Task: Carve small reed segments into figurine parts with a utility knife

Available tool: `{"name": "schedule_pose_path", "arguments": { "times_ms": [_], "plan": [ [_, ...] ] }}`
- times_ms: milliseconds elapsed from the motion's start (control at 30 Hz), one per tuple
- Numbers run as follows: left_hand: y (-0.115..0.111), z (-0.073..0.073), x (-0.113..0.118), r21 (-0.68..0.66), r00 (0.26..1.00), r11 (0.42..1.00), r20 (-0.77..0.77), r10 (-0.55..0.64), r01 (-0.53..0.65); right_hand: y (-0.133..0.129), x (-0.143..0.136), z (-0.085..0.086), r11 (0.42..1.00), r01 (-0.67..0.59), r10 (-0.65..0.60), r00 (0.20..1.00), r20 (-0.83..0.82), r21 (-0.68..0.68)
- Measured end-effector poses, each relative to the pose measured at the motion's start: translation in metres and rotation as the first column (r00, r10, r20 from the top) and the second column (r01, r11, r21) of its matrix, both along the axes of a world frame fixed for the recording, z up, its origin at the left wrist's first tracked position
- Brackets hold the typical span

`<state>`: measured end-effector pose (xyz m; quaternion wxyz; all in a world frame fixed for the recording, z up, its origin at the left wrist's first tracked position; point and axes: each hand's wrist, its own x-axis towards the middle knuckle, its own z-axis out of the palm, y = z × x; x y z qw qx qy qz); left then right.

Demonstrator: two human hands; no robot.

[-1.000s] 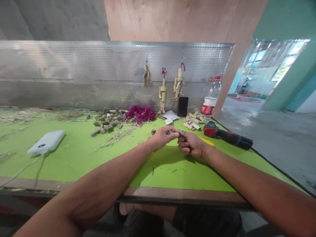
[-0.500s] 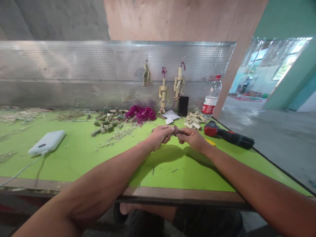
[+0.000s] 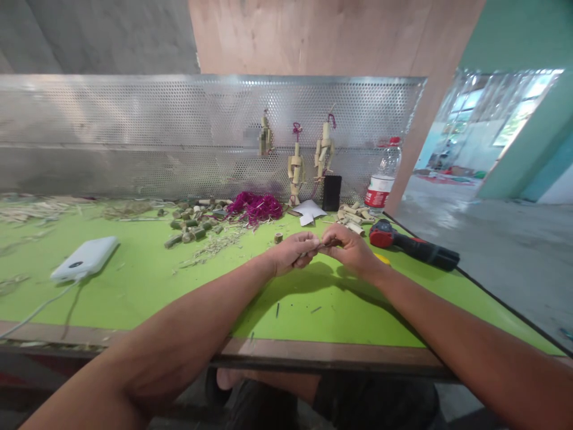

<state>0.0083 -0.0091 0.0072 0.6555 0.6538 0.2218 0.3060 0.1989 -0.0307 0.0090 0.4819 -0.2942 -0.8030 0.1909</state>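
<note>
My left hand (image 3: 295, 251) and my right hand (image 3: 347, 246) meet over the middle of the green tabletop. Both are closed, pinching a small dark brown strip (image 3: 330, 243) between thumbs and fingers. Most of the strip is covered by my fingers, and its material cannot be made out. A short wooden stub (image 3: 278, 237) stands just beyond my left wrist. Part of a yellow object (image 3: 382, 258) shows beside my right wrist, the remainder hidden behind it.
Wooden pieces (image 3: 190, 227), magenta string (image 3: 255, 207), white paper (image 3: 308, 211) and pale tubes (image 3: 353, 218) lie toward the back. Jointed wooden figures (image 3: 295, 167) hang on perforated metal (image 3: 156, 131). At right are a bottle (image 3: 382, 185) and a power tool (image 3: 412, 245); a power bank (image 3: 85, 258) lies left.
My right hand has turned and its fingers have curled further over the brown strip, so less of it shows. My left hand has shifted slightly right, exposing the wooden stub.
</note>
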Motion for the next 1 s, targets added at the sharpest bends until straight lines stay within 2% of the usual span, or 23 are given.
{"name": "schedule_pose_path", "arguments": {
  "times_ms": [100,167,233,300,400,500,700,800,867,1000],
  "plan": [
    [-0.003,0.001,-0.001,0.208,0.985,0.968,-0.072,0.158,-0.140,0.003,0.000,-0.002,0.995,0.037,-0.046,0.995,-0.089,-0.096],
    [-0.005,0.002,-0.002,0.336,0.960,0.925,-0.145,0.240,-0.180,0.003,0.000,-0.001,0.977,0.072,-0.099,0.987,-0.124,-0.201],
    [-0.007,0.003,-0.003,0.410,0.937,0.889,-0.182,0.298,-0.203,0.001,-0.001,0.001,0.952,0.092,-0.139,0.980,-0.143,-0.293],
    [-0.008,0.004,-0.003,0.431,0.922,0.872,-0.188,0.339,-0.232,-0.003,-0.002,0.003,0.931,0.072,-0.137,0.978,-0.157,-0.359],
    [-0.009,0.005,-0.002,0.438,0.913,0.865,-0.196,0.359,-0.245,-0.009,-0.004,0.006,0.900,-0.025,-0.080,0.972,-0.222,-0.434],
    [-0.009,0.007,-0.001,0.493,0.897,0.826,-0.181,0.403,-0.272,-0.011,-0.004,0.007,0.866,-0.109,-0.057,0.949,-0.311,-0.489],
    [-0.006,0.005,0.003,0.573,0.843,0.737,-0.139,0.519,-0.359,-0.007,-0.004,0.005,0.850,-0.013,-0.113,0.972,-0.206,-0.527],
    [-0.001,0.001,0.005,0.535,0.861,0.733,-0.020,0.509,-0.421,-0.005,-0.006,0.003,0.847,-0.051,-0.115,0.954,-0.276,-0.528],
    [0.001,-0.002,0.005,0.475,0.870,0.760,0.025,0.493,-0.444,-0.005,-0.007,0.001,0.853,-0.081,-0.109,0.938,-0.328,-0.515],
    [0.001,-0.004,0.004,0.367,0.880,0.834,-0.075,0.469,-0.413,-0.005,-0.008,0.001,0.875,-0.038,-0.128,0.943,-0.307,-0.483]
  ]
}}
